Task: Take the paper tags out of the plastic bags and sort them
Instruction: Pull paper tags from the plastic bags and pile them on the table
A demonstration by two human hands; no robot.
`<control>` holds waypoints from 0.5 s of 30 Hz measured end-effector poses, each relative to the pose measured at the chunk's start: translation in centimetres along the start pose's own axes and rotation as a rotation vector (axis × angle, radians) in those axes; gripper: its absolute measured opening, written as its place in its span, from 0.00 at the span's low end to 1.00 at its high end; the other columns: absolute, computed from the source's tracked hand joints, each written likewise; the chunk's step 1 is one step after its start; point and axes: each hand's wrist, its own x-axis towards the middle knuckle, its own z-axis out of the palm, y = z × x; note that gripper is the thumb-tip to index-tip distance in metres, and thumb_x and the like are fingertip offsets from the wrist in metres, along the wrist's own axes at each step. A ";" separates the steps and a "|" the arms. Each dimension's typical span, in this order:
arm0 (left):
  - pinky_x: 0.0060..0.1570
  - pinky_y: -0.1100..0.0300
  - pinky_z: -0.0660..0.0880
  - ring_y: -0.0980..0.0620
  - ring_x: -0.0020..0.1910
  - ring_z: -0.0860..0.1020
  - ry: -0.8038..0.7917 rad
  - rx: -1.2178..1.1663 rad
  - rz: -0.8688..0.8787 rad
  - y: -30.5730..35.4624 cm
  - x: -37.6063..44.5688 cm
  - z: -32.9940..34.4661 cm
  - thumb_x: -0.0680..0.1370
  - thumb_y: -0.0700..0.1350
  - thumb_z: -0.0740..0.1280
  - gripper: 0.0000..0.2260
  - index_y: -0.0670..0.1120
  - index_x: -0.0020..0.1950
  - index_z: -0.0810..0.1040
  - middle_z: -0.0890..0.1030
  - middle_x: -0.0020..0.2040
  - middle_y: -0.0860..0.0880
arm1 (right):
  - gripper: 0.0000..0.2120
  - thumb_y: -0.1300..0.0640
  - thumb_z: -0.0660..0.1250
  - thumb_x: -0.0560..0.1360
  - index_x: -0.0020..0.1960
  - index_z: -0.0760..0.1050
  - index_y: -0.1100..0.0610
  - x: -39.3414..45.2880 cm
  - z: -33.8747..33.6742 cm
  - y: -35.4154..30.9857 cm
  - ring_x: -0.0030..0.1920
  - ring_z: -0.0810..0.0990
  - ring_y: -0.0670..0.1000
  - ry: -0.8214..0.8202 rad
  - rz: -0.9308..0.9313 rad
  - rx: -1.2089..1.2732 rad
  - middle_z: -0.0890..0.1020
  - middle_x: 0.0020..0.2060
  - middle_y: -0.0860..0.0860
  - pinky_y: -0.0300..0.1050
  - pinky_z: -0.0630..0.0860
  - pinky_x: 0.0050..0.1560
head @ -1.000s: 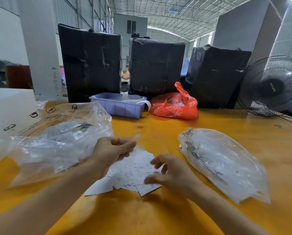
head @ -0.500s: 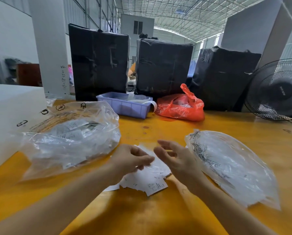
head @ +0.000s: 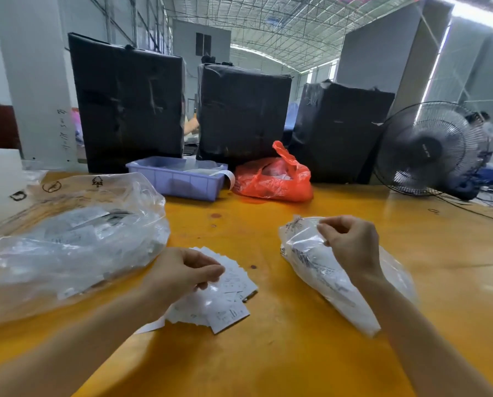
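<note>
At an orange desk (head: 268, 353), a person's right hand (head: 351, 247) is pinching the top of a clear bag (head: 325, 270) holding tags, lifting it slightly. The left hand (head: 182, 275), fingers curled, is pinching a small clear sleeve over loose tags (head: 228, 299). A larger bag (head: 68, 239) is lying left; a lilac bin (head: 179, 180), red bag (head: 274, 179), three black parcels (head: 131, 101) and fan (head: 428, 149) are standing behind. Print is unreadable.

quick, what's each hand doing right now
Left hand: fingers curled, pinching a small clear plastic bag over the paper tags.
Right hand: grips the top of the bag of tags.
</note>
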 end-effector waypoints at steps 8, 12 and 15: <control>0.32 0.63 0.71 0.57 0.27 0.74 0.118 -0.078 -0.024 -0.8 1.0 -0.9 0.72 0.41 0.73 0.02 0.43 0.41 0.83 0.83 0.31 0.48 | 0.11 0.64 0.61 0.76 0.55 0.78 0.59 0.8 -0.6 4.5 0.56 0.77 0.54 -0.349 -0.022 -0.899 0.81 0.53 0.54 0.45 0.75 0.55; 0.30 0.64 0.71 0.56 0.27 0.75 0.133 -0.119 -0.022 -0.9 1.1 -0.9 0.73 0.40 0.71 0.03 0.41 0.43 0.82 0.83 0.31 0.49 | 0.13 0.62 0.61 0.77 0.59 0.76 0.55 0.0 -0.6 -0.1 0.56 0.76 0.55 -0.116 -0.200 -0.975 0.79 0.54 0.54 0.45 0.74 0.53; 0.25 0.67 0.70 0.59 0.23 0.74 0.146 -0.167 -0.026 -1.0 1.2 -0.8 0.74 0.39 0.71 0.03 0.39 0.44 0.81 0.83 0.31 0.47 | 0.10 0.59 0.60 0.78 0.52 0.79 0.61 -1.6 1.6 -3.7 0.51 0.78 0.57 -0.256 -0.317 -0.640 0.82 0.48 0.58 0.48 0.76 0.52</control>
